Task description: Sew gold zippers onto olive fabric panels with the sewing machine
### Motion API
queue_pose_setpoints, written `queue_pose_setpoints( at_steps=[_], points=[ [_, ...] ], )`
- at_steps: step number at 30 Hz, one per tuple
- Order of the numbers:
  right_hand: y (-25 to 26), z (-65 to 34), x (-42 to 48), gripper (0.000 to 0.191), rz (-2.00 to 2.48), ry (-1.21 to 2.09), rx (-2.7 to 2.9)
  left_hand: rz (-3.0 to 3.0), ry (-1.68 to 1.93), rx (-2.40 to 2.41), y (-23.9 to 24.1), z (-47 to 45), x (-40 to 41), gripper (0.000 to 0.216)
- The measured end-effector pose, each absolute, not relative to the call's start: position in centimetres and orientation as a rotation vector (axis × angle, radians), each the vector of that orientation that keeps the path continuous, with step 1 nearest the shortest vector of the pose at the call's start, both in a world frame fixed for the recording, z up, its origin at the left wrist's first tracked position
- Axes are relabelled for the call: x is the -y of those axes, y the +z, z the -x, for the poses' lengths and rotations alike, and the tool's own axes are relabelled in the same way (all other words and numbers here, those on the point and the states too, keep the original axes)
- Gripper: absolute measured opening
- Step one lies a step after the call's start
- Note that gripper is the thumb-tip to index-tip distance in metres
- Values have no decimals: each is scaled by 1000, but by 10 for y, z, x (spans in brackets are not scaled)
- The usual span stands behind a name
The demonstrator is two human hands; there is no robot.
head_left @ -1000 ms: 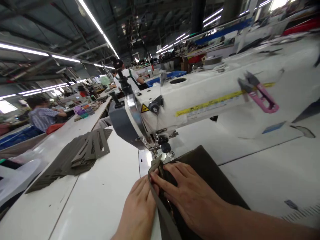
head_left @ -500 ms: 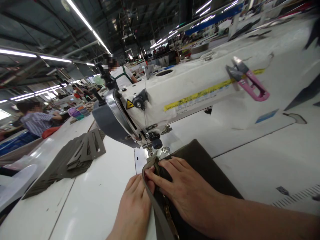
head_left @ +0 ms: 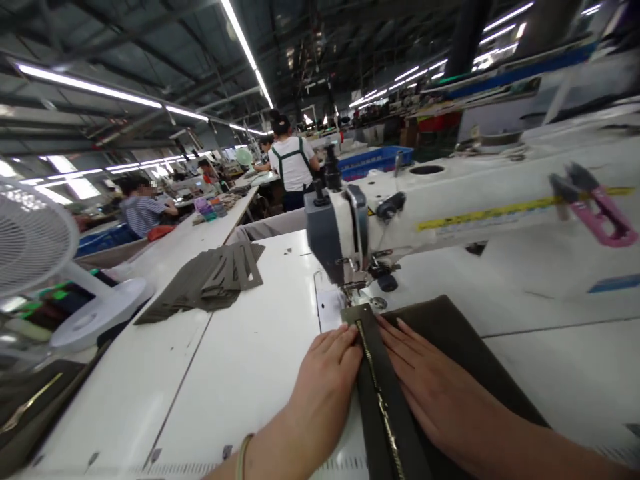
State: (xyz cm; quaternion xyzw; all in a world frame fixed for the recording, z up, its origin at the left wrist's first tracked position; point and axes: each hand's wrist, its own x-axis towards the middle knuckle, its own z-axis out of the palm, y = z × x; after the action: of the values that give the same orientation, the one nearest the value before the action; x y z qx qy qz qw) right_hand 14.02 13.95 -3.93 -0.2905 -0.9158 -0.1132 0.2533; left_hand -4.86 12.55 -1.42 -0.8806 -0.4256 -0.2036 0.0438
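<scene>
A dark olive strip with a gold-toothed zipper (head_left: 379, 393) runs from the bottom edge up to the sewing machine's needle area (head_left: 353, 293). Under it, to the right, lies a larger dark olive fabric panel (head_left: 450, 340). My left hand (head_left: 327, 373) has its bent fingers and thumb together at the strip's left edge near the top, holding it. Flat along the strip's right side, with fingers stretched toward the needle, rests my right hand (head_left: 430, 380). The strip's far end meets the presser foot; whether it is under the foot I cannot tell.
A stack of olive cut pieces with slots (head_left: 215, 277) lies left on the white table (head_left: 240, 373). Pink-handled snips (head_left: 600, 210) sit on the machine arm (head_left: 480, 200). A white fan (head_left: 100, 307) stands far left. People work at benches beyond.
My view has swung left. The strip's raised left edge has come down flat with the zipper showing. My right hand has moved off the zipper to the strip's right side.
</scene>
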Motion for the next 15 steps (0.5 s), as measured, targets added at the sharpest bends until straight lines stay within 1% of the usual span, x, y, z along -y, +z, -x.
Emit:
queue_pose_setpoints(
  at_steps=[4, 15],
  points=[
    [-45, -143, -142, 59, 762, -353, 2509, 2658, -637, 1387, -13, 45, -124, 13],
    [-42, -143, -172, 61, 755, -254, 2534, 2701, -524, 1315, -12, 45, -154, 15]
  ],
)
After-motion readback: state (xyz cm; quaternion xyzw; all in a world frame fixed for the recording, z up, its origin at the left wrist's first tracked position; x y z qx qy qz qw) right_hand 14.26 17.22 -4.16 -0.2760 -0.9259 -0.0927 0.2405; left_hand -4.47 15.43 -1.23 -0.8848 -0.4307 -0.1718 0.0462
